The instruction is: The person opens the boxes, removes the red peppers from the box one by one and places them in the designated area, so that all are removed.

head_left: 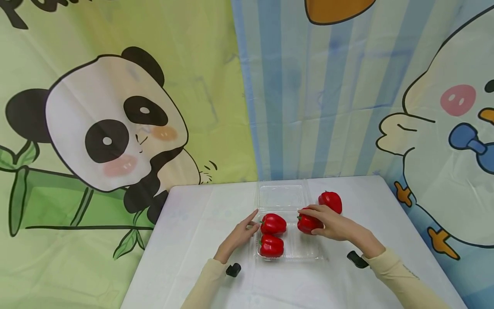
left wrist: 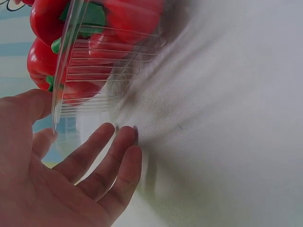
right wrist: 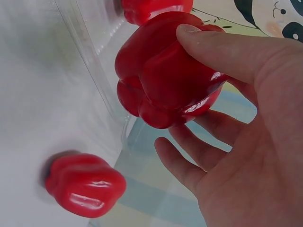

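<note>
In the head view, a clear plastic clamshell box [head_left: 302, 253] lies unfolded on the table. Two red bell peppers, one behind [head_left: 274, 223] and one in front [head_left: 272, 246], sit in its left half. My right hand [head_left: 335, 224] grips another red bell pepper [right wrist: 165, 71] between thumb and fingers, over the box's right half. A further red bell pepper [head_left: 330, 201] rests on the table behind that hand, outside the box. At the box's left side, my left hand [left wrist: 71, 175] touches the rim with thumb and forefinger, its other fingers loosely extended beside the ribbed wall.
The box's transparent lid [head_left: 283, 196] lies back toward the wall. A white cloth covers the table [head_left: 200, 214]. Behind it hangs a curtain [head_left: 216, 86] printed with cartoon animals. Black wrist devices, left [head_left: 233, 270] and right [head_left: 357, 259], show beside the sleeves.
</note>
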Tool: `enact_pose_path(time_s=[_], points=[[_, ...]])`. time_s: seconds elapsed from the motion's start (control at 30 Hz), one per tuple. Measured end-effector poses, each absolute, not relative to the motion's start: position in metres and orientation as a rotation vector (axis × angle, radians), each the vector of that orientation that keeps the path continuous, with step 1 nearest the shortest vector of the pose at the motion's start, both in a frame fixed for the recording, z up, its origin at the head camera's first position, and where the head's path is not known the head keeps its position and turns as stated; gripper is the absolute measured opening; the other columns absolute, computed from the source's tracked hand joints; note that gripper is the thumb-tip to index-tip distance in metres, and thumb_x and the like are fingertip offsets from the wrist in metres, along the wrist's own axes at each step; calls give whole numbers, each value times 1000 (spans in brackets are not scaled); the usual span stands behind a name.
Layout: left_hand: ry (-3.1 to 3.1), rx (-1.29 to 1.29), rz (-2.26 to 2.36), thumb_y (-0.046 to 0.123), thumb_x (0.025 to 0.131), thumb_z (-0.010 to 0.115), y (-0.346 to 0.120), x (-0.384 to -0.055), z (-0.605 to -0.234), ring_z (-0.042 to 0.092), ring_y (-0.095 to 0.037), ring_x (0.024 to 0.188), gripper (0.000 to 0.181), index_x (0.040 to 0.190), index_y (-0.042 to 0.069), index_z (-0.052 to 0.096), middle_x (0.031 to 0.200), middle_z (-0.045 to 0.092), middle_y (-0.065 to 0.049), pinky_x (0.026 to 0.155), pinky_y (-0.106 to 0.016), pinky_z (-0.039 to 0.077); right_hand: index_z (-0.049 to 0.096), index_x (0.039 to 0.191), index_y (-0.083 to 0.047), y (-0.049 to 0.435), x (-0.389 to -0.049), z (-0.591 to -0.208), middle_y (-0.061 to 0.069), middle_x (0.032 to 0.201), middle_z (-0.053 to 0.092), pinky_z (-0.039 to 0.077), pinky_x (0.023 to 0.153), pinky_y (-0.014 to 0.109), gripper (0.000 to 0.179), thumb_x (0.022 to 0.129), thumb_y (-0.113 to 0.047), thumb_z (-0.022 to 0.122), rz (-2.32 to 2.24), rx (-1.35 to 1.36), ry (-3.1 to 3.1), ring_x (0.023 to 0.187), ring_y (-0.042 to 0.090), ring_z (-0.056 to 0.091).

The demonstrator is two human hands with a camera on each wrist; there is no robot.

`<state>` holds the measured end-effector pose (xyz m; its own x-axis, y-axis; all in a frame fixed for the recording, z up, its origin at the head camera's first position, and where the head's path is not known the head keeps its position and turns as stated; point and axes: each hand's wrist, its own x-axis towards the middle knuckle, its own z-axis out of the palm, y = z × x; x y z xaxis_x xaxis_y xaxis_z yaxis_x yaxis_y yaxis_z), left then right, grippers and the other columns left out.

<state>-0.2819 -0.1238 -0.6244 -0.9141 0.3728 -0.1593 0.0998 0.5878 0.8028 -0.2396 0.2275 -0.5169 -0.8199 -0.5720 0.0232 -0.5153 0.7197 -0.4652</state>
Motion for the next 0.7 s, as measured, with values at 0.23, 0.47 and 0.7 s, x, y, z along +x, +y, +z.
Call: enact_pose_path(time_s=[0.23,0.47,0.7], points=[[2502,402,1250,34,104,53,-124,-281,-625,69,-25,95,62,160,25,28,132,62,-19,91,-47,57,53,145,-15,233,-240,-516,16,142,53,58,86,51,72,80,-19,84,-722,-889,2792,130,40,46],[2506,404,1256,33,104,52,-123,-281,-625,69,-24,94,61,160,25,28,132,62,-19,91,-47,57,52,146,-16,240,-241,-513,16,144,52,59,84,50,72,81,-18,84,-757,-837,2809,131,42,45],[2506,396,1254,35,104,53,-124,-282,-625,68,-22,94,62,160,27,28,133,62,-18,91,-47,57,50,147,-15,245,-242,-511,18,145,50,60,82,47,75,80,-17,84,-782,-820,2809,132,43,44]])
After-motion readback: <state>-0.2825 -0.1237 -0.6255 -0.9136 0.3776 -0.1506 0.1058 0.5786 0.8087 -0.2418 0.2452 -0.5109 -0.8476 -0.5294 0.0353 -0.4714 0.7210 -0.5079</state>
